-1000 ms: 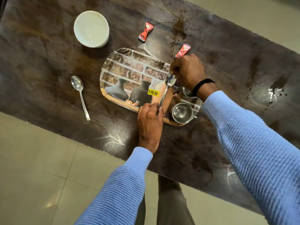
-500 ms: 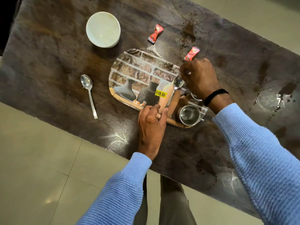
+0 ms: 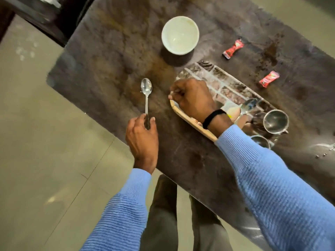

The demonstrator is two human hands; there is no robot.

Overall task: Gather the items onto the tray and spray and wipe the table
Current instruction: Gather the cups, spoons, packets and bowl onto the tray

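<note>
The tray (image 3: 192,122) lies on the dark surface (image 3: 112,57). To the left of the tray lies a spoon (image 3: 146,87). The left hand (image 3: 142,140) pinches the end of its handle between thumb and fingers (image 3: 139,119). I cannot tell if the spoon is lifted.

The right hand (image 3: 193,98) is over the left end of the tray. Its fingers are curled in, and I cannot tell if they hold the tray's edge. A black band (image 3: 213,117) is on that wrist.

On the tray, toward its right end, lie a second spoon (image 3: 248,105) and a steel cup (image 3: 275,121). Another steel cup (image 3: 260,141) peeks out by the sleeve at the tray's near right corner. Past the tray's far side stand a white bowl (image 3: 180,35) and two red packets (image 3: 233,49) (image 3: 269,79), near a dark stain (image 3: 270,51).
</note>
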